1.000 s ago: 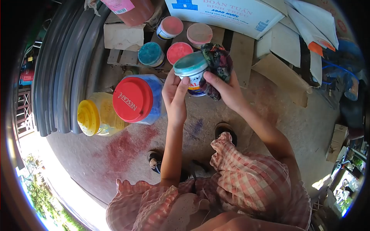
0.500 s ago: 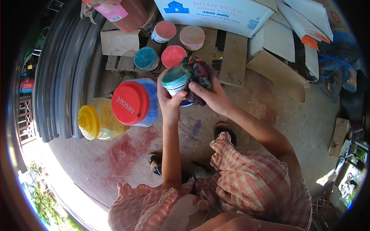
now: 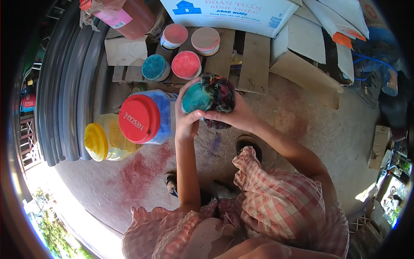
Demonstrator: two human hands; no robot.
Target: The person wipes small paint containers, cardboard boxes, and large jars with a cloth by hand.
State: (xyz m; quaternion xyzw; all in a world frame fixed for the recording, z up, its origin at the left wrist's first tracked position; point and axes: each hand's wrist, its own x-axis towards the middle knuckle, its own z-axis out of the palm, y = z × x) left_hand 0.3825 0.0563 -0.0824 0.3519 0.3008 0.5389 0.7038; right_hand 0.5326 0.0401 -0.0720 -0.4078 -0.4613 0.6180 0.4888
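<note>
A small tub with a teal lid (image 3: 196, 99) is tipped so that its top faces me. My left hand (image 3: 187, 118) is wrapped round its left side, gripping it. A crumpled dark rag (image 3: 222, 97), stained red and green, presses against the tub's right side. My right hand (image 3: 236, 115) is closed on this rag, its thumb near my left thumb. The rag hides the tub's right edge, and most of the right fingers are out of sight behind it.
On a wooden pallet (image 3: 254, 64) stand a teal-topped tub (image 3: 155, 67) and pink-topped tubs (image 3: 186, 64). Left of my hands are a red-lidded jar (image 3: 139, 118) and a yellow-lidded jar (image 3: 96, 141). A white carton (image 3: 228, 15) and grey coiled pipe (image 3: 71, 95) stand around.
The tub has tilted, turning its lid toward me and its white side out of view. The rag and my right hand have shifted round it. The whole view has moved slightly.
</note>
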